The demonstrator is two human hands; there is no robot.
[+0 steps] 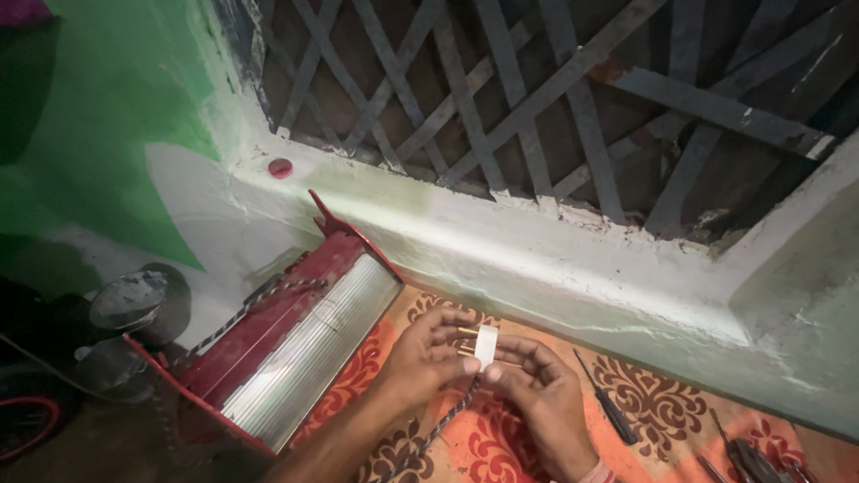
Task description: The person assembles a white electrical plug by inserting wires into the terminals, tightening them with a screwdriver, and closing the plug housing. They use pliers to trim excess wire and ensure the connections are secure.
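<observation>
Right hand (537, 398) and left hand (428, 358) are pinching a light, rigid white plug (485, 345) by its body, brass pins pointing nine o'clock, braided cord (447, 420) trailing limp toward six.

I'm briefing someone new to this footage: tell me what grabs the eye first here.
At centre bottom, the left hand and right hand together hold a small white electrical plug with brass pins, its braided cord trailing down over the orange patterned mat. Left of them a red metal heater with a ribbed silver reflector leans against the wall, beneath a dark lattice window grille.
</observation>
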